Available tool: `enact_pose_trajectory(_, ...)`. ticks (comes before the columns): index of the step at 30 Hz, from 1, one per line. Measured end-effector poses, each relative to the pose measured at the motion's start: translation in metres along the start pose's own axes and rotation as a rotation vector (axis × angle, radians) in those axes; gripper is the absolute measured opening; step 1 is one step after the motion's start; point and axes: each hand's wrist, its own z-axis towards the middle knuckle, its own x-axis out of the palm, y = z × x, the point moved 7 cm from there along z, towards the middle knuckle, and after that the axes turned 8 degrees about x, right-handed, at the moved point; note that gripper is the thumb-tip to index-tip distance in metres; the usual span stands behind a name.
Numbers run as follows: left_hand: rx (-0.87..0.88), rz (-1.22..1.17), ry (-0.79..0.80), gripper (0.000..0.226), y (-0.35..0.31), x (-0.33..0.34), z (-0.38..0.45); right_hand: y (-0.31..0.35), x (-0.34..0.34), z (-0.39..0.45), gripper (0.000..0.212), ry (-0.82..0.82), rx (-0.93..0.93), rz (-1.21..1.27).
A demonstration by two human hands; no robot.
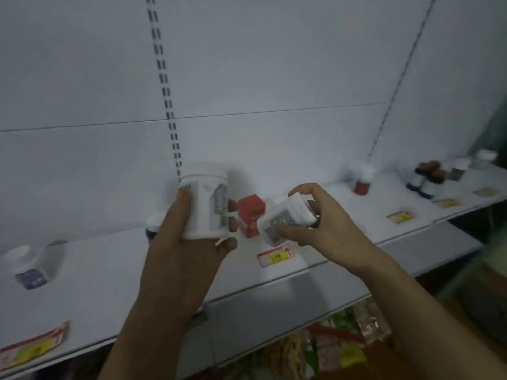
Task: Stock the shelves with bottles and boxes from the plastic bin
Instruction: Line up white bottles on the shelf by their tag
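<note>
My left hand (189, 242) grips a tall white bottle (207, 200) with a barcode label, held upright above the white shelf (109, 275). My right hand (323, 223) holds a smaller white bottle (285, 219), tilted with its cap toward the upper right. A red box (250, 215) stands on the shelf between the two hands, behind them. The plastic bin is out of view.
A white bottle with a blue label (30, 267) stands at the shelf's left, and a dark bottle (152, 229) peeks out behind my left hand. A red bottle (362, 180) and several dark jars (426, 178) stand to the right. Price tags (275, 256) line the shelf front. Packaged goods (343, 346) fill the shelf below.
</note>
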Motion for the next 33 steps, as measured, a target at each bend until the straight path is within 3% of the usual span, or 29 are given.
enact_pose_trajectory(7,-0.221,-0.095,0.244,0.084,0.124,0.141,0.012,-0.077,-0.168,-0.085,0.047,-0.23,0.094,-0.098)
enact_pose_trajectory(11,-0.309,-0.152,0.348,0.067,0.187,0.207,0.019,-0.106,-0.249,-0.128,0.029,-0.406,0.154,-0.067)
enact_pose_trajectory(15,-0.38,-0.159,0.426,0.067,0.244,0.265,0.029,-0.141,-0.317,-0.148,0.02,-0.516,0.242,-0.016)
enact_pose_trajectory(23,-0.445,-0.208,0.453,0.057,0.369,0.371,0.094,-0.213,-0.461,-0.121,0.016,-0.646,0.326,-0.075)
enact_pose_trajectory(31,-0.467,-0.139,0.524,0.043,0.474,0.5,0.16,-0.263,-0.608,-0.095,0.026,-0.608,0.384,-0.074)
enact_pose_trajectory(33,-0.464,-0.12,0.551,0.055,0.496,0.527,0.171,-0.275,-0.64,-0.093,0.027,-0.606,0.396,-0.073)
